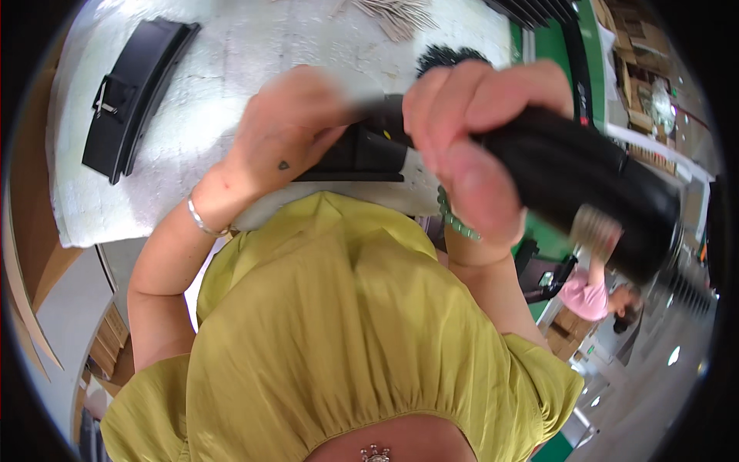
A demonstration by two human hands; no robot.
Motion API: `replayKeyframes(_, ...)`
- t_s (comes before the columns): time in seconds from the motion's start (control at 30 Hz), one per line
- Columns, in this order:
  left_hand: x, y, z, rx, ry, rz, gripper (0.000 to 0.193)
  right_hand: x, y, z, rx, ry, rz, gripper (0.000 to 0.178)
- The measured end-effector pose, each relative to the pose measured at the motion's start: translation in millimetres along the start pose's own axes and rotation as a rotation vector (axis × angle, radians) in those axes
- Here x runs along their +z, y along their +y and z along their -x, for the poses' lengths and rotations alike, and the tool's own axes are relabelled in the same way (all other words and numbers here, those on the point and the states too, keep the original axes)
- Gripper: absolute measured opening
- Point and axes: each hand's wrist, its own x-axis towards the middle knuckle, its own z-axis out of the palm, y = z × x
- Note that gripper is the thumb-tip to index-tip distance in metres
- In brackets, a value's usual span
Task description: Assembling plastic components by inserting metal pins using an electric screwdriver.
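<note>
My right hand (469, 115) is wrapped round a black power screwdriver (570, 169), with its thick body slanting down to the right. The tool's narrow end points left toward my left hand (289, 127). That hand is closed, its fingertips blurred at the tool's tip; what they pinch, if anything, is hidden. Under both hands a black plastic part (362, 158) lies on the white-covered table (215, 77), partly hidden by them. At the left rests another long black plastic part (138, 100), slightly curved, with a small silvery metal piece on it.
A heap of small black pieces (450, 57) lies beyond my right hand. Thin beige strips (396, 17) are spread at the far edge. On the right is a green surface (546, 231) with black parts; past it, a person in pink (585, 296) is at work.
</note>
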Motion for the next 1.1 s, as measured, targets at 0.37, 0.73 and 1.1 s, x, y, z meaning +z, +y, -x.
replayKeyframes(0.37, -42.9, 39.0, 6.2, -0.128, -0.481, -0.035, 0.07, -69.8, -12.6, 41.4, -0.104, 0.458, -0.069, 0.026)
replayKeyframes(0.73, -45.2, 3.2, -22.5, -0.221, -0.572, 0.082, 0.027, -72.7, 0.3, 47.7, -0.139, 0.512, -0.103, 0.024)
replayKeyframes(1.1, 26.2, 19.4, -65.8, 0.383, -0.111, 0.123, 0.02, -64.6, -47.3, 43.8, -0.275, 0.139, -0.219, 0.036)
